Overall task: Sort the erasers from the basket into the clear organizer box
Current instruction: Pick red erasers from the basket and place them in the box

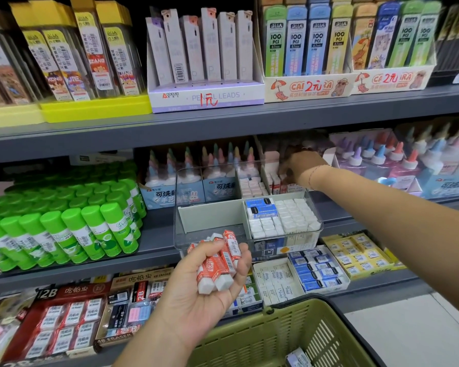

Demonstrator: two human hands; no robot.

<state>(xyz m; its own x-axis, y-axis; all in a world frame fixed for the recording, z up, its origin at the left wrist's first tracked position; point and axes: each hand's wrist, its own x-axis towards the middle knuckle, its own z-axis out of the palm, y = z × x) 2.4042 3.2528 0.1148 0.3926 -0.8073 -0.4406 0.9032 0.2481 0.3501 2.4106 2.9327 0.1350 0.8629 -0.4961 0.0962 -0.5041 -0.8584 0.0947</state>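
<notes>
the left hand (196,295) lies palm up before the front edge of the grey metal middle shelf (157,234), its grip curled round a bundle of small rectangular rubber erasers in red-and-white paper sleeves (217,263). their long axes run up and away from the palm, bare white ends toward the palm, sleeved ends pointing at the clear plastic organizer box (180,207), which sits on that shelf just beyond the bundle. the right hand (300,168) reaches over the box to its rear right compartment, where like red-sleeved erasers (276,184) stand upright. its fingers are hidden and blurred, so i cannot tell whether its grip is spread or pinching. the right hand is nearer that compartment, so the next eraser likely travels up, back and right, turned upright. one blue-and-white eraser (298,358) lies in the olive green plastic basket (289,332) below
</notes>
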